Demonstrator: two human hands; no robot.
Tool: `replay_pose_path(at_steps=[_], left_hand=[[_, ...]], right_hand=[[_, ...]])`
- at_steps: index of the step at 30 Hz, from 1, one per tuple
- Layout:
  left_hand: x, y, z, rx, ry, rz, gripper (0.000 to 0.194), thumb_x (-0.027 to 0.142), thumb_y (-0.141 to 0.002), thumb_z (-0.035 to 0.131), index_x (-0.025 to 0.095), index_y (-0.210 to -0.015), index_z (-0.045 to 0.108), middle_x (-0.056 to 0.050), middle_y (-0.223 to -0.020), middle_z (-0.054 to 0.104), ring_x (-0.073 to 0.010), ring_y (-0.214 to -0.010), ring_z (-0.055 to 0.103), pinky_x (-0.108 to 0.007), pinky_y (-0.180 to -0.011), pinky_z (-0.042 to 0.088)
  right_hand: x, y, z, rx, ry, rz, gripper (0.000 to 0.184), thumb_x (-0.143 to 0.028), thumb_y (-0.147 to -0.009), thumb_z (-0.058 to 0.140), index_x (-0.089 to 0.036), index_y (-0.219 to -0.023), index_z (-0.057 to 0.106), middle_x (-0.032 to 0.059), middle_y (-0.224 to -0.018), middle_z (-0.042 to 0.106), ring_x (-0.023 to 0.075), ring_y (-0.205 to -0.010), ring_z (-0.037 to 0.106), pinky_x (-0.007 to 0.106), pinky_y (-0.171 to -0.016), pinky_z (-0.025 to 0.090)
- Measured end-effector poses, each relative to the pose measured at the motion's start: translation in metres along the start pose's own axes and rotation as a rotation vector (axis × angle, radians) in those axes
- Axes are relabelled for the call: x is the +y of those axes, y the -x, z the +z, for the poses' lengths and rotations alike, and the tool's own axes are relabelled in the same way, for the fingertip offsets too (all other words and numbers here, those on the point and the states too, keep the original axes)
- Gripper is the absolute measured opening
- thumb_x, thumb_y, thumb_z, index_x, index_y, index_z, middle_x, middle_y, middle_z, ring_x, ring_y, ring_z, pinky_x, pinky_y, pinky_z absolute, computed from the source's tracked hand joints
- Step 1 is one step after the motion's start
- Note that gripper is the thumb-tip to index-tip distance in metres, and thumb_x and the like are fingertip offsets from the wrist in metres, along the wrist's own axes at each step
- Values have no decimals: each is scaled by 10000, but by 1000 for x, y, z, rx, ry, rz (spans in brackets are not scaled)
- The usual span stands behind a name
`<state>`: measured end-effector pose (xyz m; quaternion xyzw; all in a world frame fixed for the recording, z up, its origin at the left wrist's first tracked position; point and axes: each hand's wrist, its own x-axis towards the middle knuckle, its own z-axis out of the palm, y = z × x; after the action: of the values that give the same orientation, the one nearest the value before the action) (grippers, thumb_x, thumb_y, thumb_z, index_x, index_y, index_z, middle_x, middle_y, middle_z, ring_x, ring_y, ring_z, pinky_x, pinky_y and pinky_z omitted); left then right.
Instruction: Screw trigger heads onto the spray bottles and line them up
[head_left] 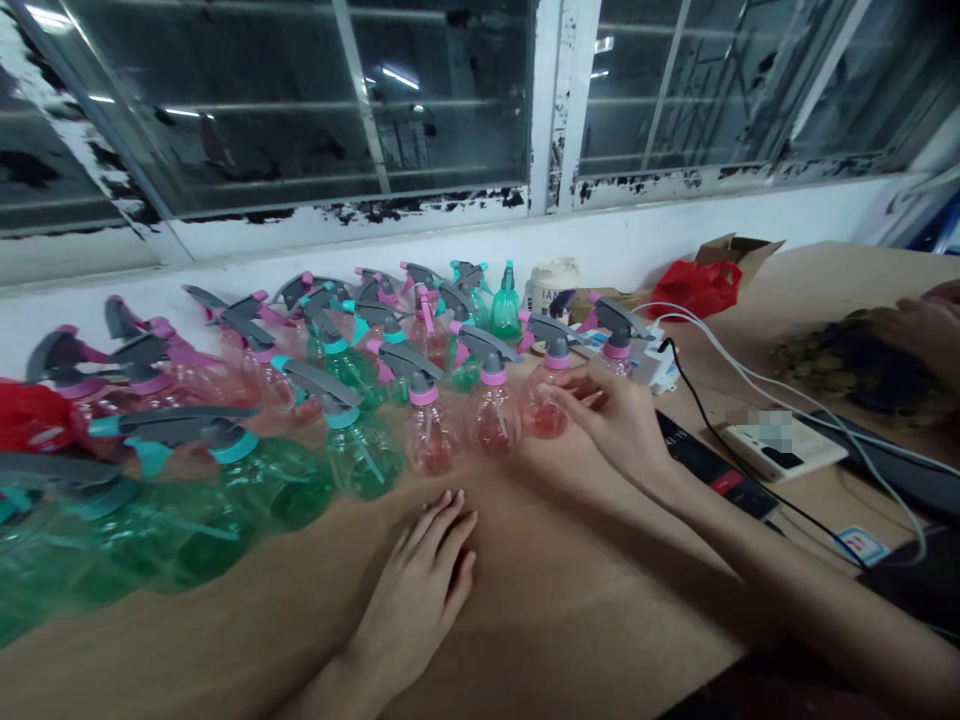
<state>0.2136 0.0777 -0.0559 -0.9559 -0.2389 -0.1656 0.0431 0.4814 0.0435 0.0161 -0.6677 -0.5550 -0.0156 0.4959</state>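
In the head view, a pink bottle (pixel 541 412) is stood upright on the tabletop (pixel 555 610), between two others. The right hand (pixel 611 415) is held at its side; whether the fingers are clamped cannot be told. The left hand (pixel 421 580) is laid palm-down, fingers slightly apart.

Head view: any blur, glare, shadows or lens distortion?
Head view, top: bright streaks in the window panes, reflected or seen through, unclear; head view, centre-right: soft shadow on the table beside the right forearm; head view, left edge: green bottles stretched and smeared; head view, right edge: another person's hand blurred.
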Motion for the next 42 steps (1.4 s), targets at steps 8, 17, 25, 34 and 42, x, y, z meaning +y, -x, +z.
replay_pose_path(at_steps=[8, 17, 25, 34, 42], left_hand=[[-2, 0, 1, 42, 1, 3, 348, 240, -936, 400, 185, -1267, 492, -80, -1332, 525, -235, -1233, 478, -444, -993, 430], [-1, 0, 0, 10, -7, 1, 352, 235, -946, 389, 190, -1285, 470, -73, -1355, 503, -233, -1254, 455, -447, -1001, 421], [-3, 1, 2, 7, 9, -2, 345, 242, -947, 390, 193, -1280, 463, -80, -1344, 511, -233, -1243, 465, -447, -1000, 418], [10, 0, -7, 53, 221, -40, 481, 276, -864, 533, 240, -1317, 378, -84, -1314, 531, -273, -1201, 503, -472, -969, 430], [32, 7, -11, -66, 543, -153, 948, 372, -718, 723, 324, -1427, 96, -123, -1427, 386, -355, -1251, 433, -569, -956, 412]], right_hand=[[27, -14, -4, 45, 257, 84, 438, -498, -797, 559, -179, -1095, 596, 119, -1025, 704, 278, -746, 673, 402, -637, 490], [17, -17, 11, -47, 469, 91, 546, -588, -788, 531, -164, -1129, 579, 177, -1055, 669, 356, -819, 664, 423, -610, 482], [9, 13, -5, -88, 709, 21, 697, -719, -795, 360, -116, -1058, 590, 185, -1026, 659, 353, -733, 669, 370, -470, 435], [-20, 65, -24, -98, 679, -164, 702, -748, -758, 400, -112, -934, 639, 153, -917, 670, 332, -856, 643, 413, -685, 498], [-62, 89, -20, -158, 499, -337, 679, -761, -700, 469, -120, -823, 658, 137, -791, 664, 282, -713, 621, 431, -685, 474]])
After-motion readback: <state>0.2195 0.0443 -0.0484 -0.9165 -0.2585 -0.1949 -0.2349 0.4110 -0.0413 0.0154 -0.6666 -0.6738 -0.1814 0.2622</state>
